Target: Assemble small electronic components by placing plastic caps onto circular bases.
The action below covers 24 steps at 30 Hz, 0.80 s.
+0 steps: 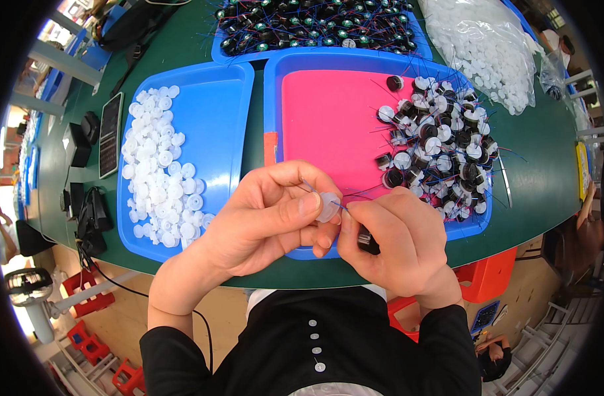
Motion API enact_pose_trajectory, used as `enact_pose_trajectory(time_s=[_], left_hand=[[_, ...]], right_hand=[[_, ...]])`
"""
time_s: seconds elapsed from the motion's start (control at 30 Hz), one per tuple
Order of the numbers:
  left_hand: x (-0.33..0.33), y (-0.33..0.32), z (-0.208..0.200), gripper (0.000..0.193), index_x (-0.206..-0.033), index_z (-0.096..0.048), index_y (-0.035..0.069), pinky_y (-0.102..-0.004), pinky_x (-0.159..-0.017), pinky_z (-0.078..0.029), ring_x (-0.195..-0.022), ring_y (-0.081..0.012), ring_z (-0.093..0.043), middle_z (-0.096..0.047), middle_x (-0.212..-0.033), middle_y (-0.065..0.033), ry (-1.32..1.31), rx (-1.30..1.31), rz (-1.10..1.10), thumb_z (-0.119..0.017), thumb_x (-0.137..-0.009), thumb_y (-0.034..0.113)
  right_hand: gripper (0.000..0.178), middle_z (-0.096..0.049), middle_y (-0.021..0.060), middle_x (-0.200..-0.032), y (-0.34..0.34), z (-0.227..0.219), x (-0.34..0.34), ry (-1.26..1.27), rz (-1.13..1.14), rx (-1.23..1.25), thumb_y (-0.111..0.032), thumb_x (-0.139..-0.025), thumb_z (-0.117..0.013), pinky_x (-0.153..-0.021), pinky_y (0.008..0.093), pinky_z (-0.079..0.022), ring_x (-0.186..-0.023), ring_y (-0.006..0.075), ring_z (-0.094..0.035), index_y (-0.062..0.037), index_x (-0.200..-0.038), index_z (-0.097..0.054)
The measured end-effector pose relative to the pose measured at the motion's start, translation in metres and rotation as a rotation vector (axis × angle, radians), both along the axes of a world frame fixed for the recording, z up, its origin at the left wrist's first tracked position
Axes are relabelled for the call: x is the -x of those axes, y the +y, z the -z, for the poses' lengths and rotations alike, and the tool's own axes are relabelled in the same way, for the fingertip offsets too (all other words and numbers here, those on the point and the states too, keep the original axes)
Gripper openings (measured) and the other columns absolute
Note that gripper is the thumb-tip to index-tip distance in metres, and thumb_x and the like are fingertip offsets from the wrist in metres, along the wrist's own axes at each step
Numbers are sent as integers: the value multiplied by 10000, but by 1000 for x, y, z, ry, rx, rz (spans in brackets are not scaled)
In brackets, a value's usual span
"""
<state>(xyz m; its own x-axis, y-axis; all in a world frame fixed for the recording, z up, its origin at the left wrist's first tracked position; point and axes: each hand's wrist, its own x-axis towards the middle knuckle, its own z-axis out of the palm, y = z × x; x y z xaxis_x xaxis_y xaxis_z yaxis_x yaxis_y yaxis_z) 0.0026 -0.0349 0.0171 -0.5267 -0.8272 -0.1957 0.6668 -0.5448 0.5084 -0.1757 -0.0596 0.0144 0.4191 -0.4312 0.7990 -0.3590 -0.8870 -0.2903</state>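
Over the near edge of the trays, my left hand (265,218) pinches a small translucent white plastic cap (329,207) between thumb and fingers. My right hand (404,241) is closed beside it, thumb and forefinger gripping thin blue wire (339,206) at the cap. Under those fingers hangs a small black cylindrical part (367,241), partly hidden by the hand. Whether the wire passes through the cap is too small to tell. Loose white caps (160,158) fill part of the blue tray (219,99) on the left.
A pink-lined blue tray (271,86) holds black wired parts with white caps (440,145) at its right. Behind stands another tray of black wired parts (315,26). A clear bag of caps (480,49) lies far right; a dark tablet-like device (110,135) is at left.
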Motion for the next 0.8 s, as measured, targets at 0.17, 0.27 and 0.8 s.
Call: enact_pose_trajectory(time_s=[0.17, 0.27, 0.8], left_hand=[[-1, -1, 1, 207, -1029, -505, -27, -289, -639, -481, -717, -180, -577, -597, -873, -120, -7, 22, -19, -545, -883, 114], [-2, -1, 0, 210, -1030, -506, -27, -288, -640, -483, -721, -180, -579, -597, -876, -122, -14, 16, -9, -543, -886, 120], [0, 2, 2, 261, -1011, -497, -45, -278, -601, -494, -677, -190, -602, -586, -877, -151, -40, 11, -43, -590, -854, 142]], right_hand=[[228, -564, 79, -680, 3, 1, 0, 16, -13, -101, 87, -630, -657, -426, 287, -431, -515, 205, -543, 20, -822, -553], [187, -507, 67, -609, -1, -2, -5, -65, -27, -91, 76, -571, -649, -377, 249, -387, -452, 173, -494, 45, -728, -553], [269, -567, 80, -708, 6, 4, 0, 57, 19, -73, 85, -633, -677, -426, 294, -435, -533, 208, -561, 24, -861, -548]])
